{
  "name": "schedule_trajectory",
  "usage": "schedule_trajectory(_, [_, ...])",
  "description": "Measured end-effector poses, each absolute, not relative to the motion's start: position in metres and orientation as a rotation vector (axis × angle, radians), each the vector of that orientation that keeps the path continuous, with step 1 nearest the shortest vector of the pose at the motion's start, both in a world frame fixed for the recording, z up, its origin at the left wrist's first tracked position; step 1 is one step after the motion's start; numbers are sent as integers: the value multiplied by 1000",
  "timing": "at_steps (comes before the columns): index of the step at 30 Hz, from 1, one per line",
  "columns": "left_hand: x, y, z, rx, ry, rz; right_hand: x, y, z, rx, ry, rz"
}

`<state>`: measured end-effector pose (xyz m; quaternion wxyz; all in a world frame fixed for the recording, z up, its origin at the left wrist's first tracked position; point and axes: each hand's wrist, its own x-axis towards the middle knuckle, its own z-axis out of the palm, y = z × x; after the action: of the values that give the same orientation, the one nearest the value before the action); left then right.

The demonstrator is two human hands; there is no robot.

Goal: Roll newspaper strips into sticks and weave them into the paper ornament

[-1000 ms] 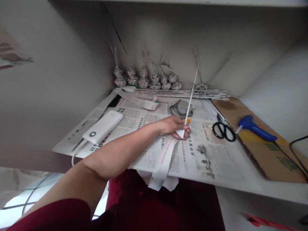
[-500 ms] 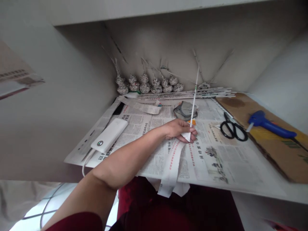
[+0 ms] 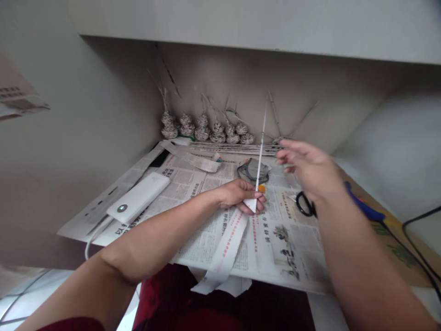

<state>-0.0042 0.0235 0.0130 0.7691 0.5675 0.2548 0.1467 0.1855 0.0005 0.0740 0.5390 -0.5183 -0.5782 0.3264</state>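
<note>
Between the fingers and thumb of my left hand point(image 3: 239, 194) is a thin rolled paper stick point(image 3: 261, 156), pointing up and away from me. At its lower end the stick runs into a flat newspaper strip point(image 3: 229, 243), which trails toward me over the table's front edge. My right hand point(image 3: 308, 168) is in the air to the right of the stick, fingers apart and holding nothing. Under the right forearm lie black-handled scissors point(image 3: 304, 204), partly covered. A grey cloth point(image 3: 251, 170) rests just beyond my left hand.
Several gourd-shaped woven paper pieces point(image 3: 202, 128) line the back wall, behind a bundle of paper sticks point(image 3: 234, 148). A white power bank point(image 3: 139, 196) with a cable lies at left. At right, a blue glue gun point(image 3: 365, 204) lies on cardboard point(image 3: 406, 250). A shelf point(image 3: 241, 23) overhangs the table.
My right hand has come into view from the right, over the scissors and glue gun. My left hand still grips the paper stick in about the same place. The view has shifted slightly.
</note>
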Motion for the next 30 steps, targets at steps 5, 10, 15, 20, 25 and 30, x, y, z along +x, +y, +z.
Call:
schedule_trajectory(5, [-4, 26, 8, 1251, 528, 317, 176, 5, 26, -1231, -1317, 1426])
schedule_trajectory(10, [-2, 25, 5, 1245, 515, 293, 178, 4, 14, -1150, -1348, 1489])
schedule_trajectory(15, [-1, 21, 8, 1229, 528, 271, 174, 4, 15, -1175, -1300, 1445])
schedule_trajectory(20, [-1, 18, 11, 1237, 519, 261, 172, 5, 12, -1162, -1285, 1320])
schedule_trajectory(25, [-1, 17, 13, 1232, 523, 266, 174, 5, 14, -1180, -1269, 1290])
schedule_trajectory(30, [0, 16, 12, 1241, 526, 278, 176, 4, 14, -1207, -1317, 1429])
